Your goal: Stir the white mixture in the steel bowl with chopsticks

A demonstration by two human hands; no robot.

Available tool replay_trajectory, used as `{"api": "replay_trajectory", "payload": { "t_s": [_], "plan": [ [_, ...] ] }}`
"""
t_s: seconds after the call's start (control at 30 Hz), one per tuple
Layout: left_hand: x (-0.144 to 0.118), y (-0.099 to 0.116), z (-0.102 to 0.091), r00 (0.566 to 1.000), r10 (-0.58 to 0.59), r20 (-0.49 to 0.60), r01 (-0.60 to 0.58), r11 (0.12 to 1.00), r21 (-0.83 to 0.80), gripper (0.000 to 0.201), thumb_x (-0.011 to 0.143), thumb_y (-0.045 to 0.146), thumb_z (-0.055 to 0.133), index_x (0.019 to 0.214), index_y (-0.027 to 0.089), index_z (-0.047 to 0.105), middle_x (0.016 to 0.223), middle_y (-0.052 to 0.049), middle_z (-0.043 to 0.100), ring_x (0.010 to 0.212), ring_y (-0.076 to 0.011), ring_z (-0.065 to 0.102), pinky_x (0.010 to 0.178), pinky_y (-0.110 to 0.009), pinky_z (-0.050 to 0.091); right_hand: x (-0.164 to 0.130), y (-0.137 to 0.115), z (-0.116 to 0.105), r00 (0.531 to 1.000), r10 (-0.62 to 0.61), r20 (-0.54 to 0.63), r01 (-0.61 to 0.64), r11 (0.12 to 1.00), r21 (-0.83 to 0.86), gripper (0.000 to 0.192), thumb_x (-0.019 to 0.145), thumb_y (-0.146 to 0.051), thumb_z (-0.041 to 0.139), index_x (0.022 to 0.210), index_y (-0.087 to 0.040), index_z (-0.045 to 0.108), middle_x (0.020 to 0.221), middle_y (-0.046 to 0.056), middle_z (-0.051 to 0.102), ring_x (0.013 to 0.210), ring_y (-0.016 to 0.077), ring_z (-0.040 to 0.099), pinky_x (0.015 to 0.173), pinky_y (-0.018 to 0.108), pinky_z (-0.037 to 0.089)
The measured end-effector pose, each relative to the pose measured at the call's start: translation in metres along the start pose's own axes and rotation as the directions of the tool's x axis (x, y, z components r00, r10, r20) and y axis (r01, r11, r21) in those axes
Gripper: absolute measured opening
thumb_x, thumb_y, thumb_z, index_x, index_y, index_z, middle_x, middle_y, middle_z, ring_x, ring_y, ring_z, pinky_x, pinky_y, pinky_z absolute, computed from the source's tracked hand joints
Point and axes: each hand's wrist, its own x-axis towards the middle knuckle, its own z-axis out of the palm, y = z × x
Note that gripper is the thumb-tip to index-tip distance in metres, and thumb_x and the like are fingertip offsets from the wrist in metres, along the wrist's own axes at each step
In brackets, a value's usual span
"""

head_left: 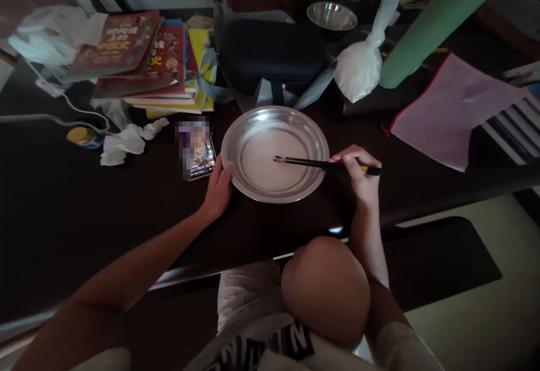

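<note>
A wide stainless steel bowl (274, 197) sits on the dark table before me, with pale, whitish contents (264, 149) in its bottom. My left hand (218, 189) grips the bowl's left rim, thumb at the edge and fingers around the outer side. In my right hand (358, 173), at the bowl's right side, is a pair of black chopsticks (306, 162). Their tips reach over the middle of the bowl and look coated with something pale; whether they touch the contents I cannot tell. A lit phone (200, 160) lies just left of the bowl.
Behind the bowl is a black case (272, 50). Stacked books (122, 50), crumpled tissues (124, 145) and a yellow-lidded jar (83, 136) are at left. A knotted bag of white powder (358, 70), a green pillar (439, 28) and a pink mesh bag (447, 112) are at right.
</note>
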Motion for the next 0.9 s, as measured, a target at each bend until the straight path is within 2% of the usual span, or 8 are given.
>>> {"api": "replay_trajectory", "payload": {
  "t_s": [0.07, 0.23, 0.4, 0.47, 0.57, 0.63, 0.73, 0.9],
  "plan": [
    [-0.0001, 0.0015, 0.0007, 1.000, 0.003, 0.006, -0.003, 1.000, -0.006, 0.049, 0.095, 0.053, 0.055, 0.137, 0.028, 0.057, 0.138, -0.007, 0.064, 0.134, -0.0291, 0.056, 0.119, -0.050, 0.041, -0.0006, 0.0002, -0.0006, 0.999, 0.025, -0.038, -0.023, 0.998, 0.058, 0.021, 0.095, -0.036, 0.064, 0.081, -0.027, 0.076, 0.073, -0.003, 0.073, 0.067, 0.0139, 0.072, 0.067, 0.030, 0.056],
    [-0.0002, 0.0004, 0.0001, 1.000, -0.018, -0.004, 0.018, 0.999, -0.028, 0.051, 0.093, 0.055, 0.057, 0.137, 0.028, 0.057, 0.138, -0.007, 0.064, 0.133, -0.0295, 0.057, 0.118, -0.051, 0.041, -0.0003, -0.0007, 0.0007, 0.991, -0.008, 0.131, 0.009, 1.000, -0.009, 0.015, 0.093, -0.033, 0.067, 0.085, -0.027, 0.079, 0.080, 0.000, 0.077, 0.078, 0.0155, 0.071, 0.075, 0.032, 0.056],
    [-0.0005, -0.0024, -0.0019, 1.000, 0.003, 0.009, -0.004, 1.000, 0.016, 0.052, 0.096, 0.054, 0.053, 0.141, 0.028, 0.053, 0.140, -0.007, 0.062, 0.138, -0.0287, 0.052, 0.120, -0.050, 0.039, -0.0001, 0.0021, 0.0000, 0.999, 0.002, -0.042, 0.000, 0.999, 0.052, 0.020, 0.094, -0.035, 0.065, 0.081, -0.026, 0.076, 0.072, -0.003, 0.073, 0.067, 0.0140, 0.071, 0.067, 0.031, 0.056],
    [-0.0008, -0.0013, -0.0017, 1.000, 0.011, 0.023, -0.011, 1.000, 0.025, 0.052, 0.097, 0.054, 0.051, 0.142, 0.028, 0.052, 0.140, -0.008, 0.062, 0.138, -0.0285, 0.053, 0.119, -0.049, 0.040, -0.0004, 0.0023, 0.0002, 1.000, 0.015, -0.003, -0.014, 0.998, 0.067, 0.021, 0.094, -0.036, 0.064, 0.081, -0.026, 0.076, 0.071, -0.003, 0.073, 0.066, 0.0143, 0.071, 0.065, 0.031, 0.056],
    [-0.0010, 0.0009, -0.0010, 1.000, 0.000, 0.020, 0.000, 1.000, 0.010, 0.052, 0.096, 0.053, 0.052, 0.141, 0.027, 0.052, 0.140, -0.008, 0.062, 0.135, -0.0287, 0.055, 0.119, -0.049, 0.041, -0.0004, 0.0010, 0.0010, 0.994, 0.004, 0.106, -0.005, 1.000, 0.010, 0.016, 0.092, -0.036, 0.067, 0.083, -0.027, 0.077, 0.078, -0.001, 0.077, 0.077, 0.0165, 0.073, 0.073, 0.034, 0.057],
    [-0.0010, 0.0014, -0.0007, 1.000, -0.010, 0.014, 0.010, 1.000, 0.002, 0.052, 0.095, 0.053, 0.053, 0.140, 0.027, 0.052, 0.141, -0.008, 0.061, 0.135, -0.0287, 0.056, 0.120, -0.050, 0.040, -0.0002, 0.0003, 0.0011, 0.998, 0.003, 0.062, -0.002, 1.000, -0.004, 0.016, 0.092, -0.036, 0.067, 0.083, -0.027, 0.077, 0.079, -0.001, 0.076, 0.078, 0.0162, 0.073, 0.074, 0.033, 0.057],
    [-0.0007, 0.0003, -0.0009, 1.000, -0.010, 0.006, 0.010, 1.000, 0.008, 0.052, 0.096, 0.053, 0.053, 0.141, 0.027, 0.052, 0.140, -0.008, 0.061, 0.137, -0.0287, 0.053, 0.121, -0.051, 0.038, -0.0003, -0.0002, 0.0010, 0.998, 0.029, -0.052, -0.026, 0.998, 0.056, 0.022, 0.094, -0.039, 0.064, 0.080, -0.026, 0.075, 0.071, -0.003, 0.072, 0.064, 0.0135, 0.071, 0.064, 0.030, 0.055],
    [-0.0006, -0.0011, -0.0013, 0.999, 0.001, 0.050, 0.000, 1.000, -0.011, 0.053, 0.097, 0.054, 0.051, 0.144, 0.030, 0.049, 0.138, -0.007, 0.063, 0.132, -0.0278, 0.057, 0.117, -0.049, 0.044, 0.0002, -0.0018, 0.0031, 0.995, 0.025, 0.095, -0.027, 1.000, 0.010, 0.018, 0.092, -0.038, 0.067, 0.082, -0.026, 0.076, 0.078, -0.001, 0.077, 0.076, 0.0153, 0.073, 0.073, 0.032, 0.057]
  ]
}}
